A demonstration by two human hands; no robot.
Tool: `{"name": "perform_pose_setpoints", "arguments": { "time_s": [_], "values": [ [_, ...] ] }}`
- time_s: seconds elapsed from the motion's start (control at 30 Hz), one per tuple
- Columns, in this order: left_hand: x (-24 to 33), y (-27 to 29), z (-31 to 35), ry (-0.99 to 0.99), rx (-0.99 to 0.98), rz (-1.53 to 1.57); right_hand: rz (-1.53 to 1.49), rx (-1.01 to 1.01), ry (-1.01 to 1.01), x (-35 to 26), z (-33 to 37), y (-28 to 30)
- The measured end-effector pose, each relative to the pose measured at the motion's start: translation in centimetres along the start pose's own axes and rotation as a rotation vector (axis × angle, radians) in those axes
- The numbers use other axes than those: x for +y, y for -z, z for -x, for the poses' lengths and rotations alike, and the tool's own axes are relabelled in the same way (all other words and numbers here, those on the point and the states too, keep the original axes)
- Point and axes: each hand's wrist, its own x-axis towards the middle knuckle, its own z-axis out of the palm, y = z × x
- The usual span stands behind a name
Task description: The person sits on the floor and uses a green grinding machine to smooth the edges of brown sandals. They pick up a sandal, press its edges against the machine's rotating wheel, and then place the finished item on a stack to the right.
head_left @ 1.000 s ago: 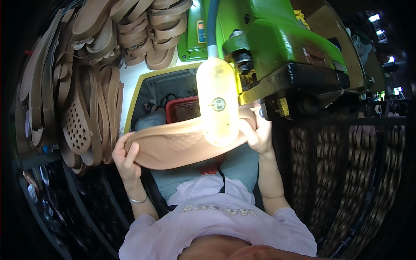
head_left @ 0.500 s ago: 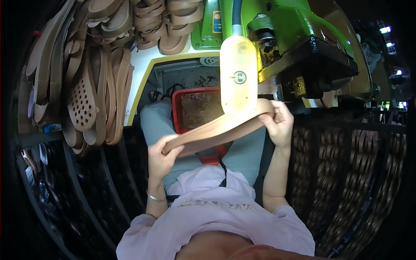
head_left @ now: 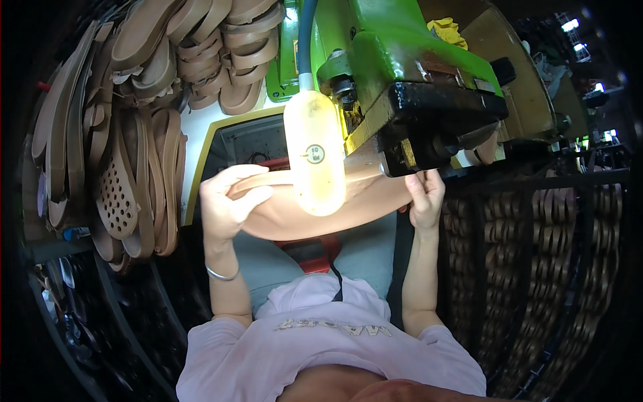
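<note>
A tan shoe sole (head_left: 281,211) lies flat between both hands, held under the black head (head_left: 442,124) of a green machine (head_left: 395,40). My left hand (head_left: 224,204) grips its left end, fingers curled over the top edge. My right hand (head_left: 425,197) pinches its right end just beneath the machine head. A yellowish lamp cover (head_left: 313,161) on a blue hose hangs in front of the sole and hides its middle. A silver bangle sits on my left wrist.
Stacks of tan soles (head_left: 120,154) hang at the left and along the top left (head_left: 221,47). A red basket (head_left: 308,251) shows below the sole. Dark wire racks (head_left: 556,268) filled with soles stand at the right.
The sole has gone from tilted to level and moved up under the machine head. The view has shifted, so the red basket is now mostly hidden behind the sole.
</note>
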Motion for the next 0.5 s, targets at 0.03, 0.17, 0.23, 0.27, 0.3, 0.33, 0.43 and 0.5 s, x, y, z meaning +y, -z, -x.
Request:
{"name": "perform_pose_setpoints", "arguments": {
  "time_s": [0.03,0.17,0.23,0.27,0.3,0.33,0.43,0.5],
  "values": [
    [-0.4,1.0,0.1,0.008,0.001,0.023,-0.001,-0.006,-0.005,0.2,0.3,-0.8],
    [-0.7,4.5,1.1,0.044,0.032,0.023,0.006,-0.062,0.029,1.0,1.2,-2.8],
    [-0.9,5.8,2.1,0.094,0.058,0.008,0.017,-0.094,0.023,1.1,1.4,-3.8],
    [-1.1,6.3,2.7,0.11,0.072,-0.001,0.035,-0.113,0.009,1.0,1.5,-4.2],
    [-1.5,7.0,3.5,0.117,0.088,0.031,0.045,-0.129,-0.007,1.0,1.5,-4.6],
    [-2.3,7.6,4.4,0.124,0.101,0.065,0.072,-0.15,-0.032,1.1,1.6,-4.8],
    [-4.7,8.1,7.8,0.16,0.123,0.156,0.125,-0.225,-0.099,0.7,1.4,-6.0],
    [-5.4,7.8,9.8,0.217,0.092,0.214,0.067,-0.201,-0.066,0.0,0.8,-7.0]
  ]
}}
